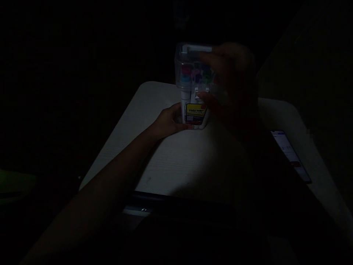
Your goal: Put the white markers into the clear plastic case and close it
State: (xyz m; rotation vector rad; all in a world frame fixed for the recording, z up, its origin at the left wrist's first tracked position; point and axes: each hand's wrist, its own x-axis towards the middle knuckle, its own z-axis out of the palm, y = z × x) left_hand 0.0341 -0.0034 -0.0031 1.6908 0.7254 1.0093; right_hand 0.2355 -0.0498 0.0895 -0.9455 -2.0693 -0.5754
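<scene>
A clear plastic marker box (pixel 194 114) with a yellow and dark label stands upright on the white table, with colourful marker caps showing in its upper part. My left hand (pixel 167 122) is wrapped around the bottom of the box from the left, its thumb across the front near the base. Higher up, my right hand (pixel 224 70) grips the clear lid (pixel 179 68) from the right. Its fingers reach over the top by the white handle (pixel 197 48), and its thumb presses at the white front latch (pixel 196 93). Shadow hides part of the right hand.
A phone with a lit screen (pixel 286 151) lies on the right side of the white table (pixel 121 147). Along the near edge runs a dark bar-like object (pixel 176 202). Something green (pixel 16 182) shows at the far left. Deep darkness covers the surroundings.
</scene>
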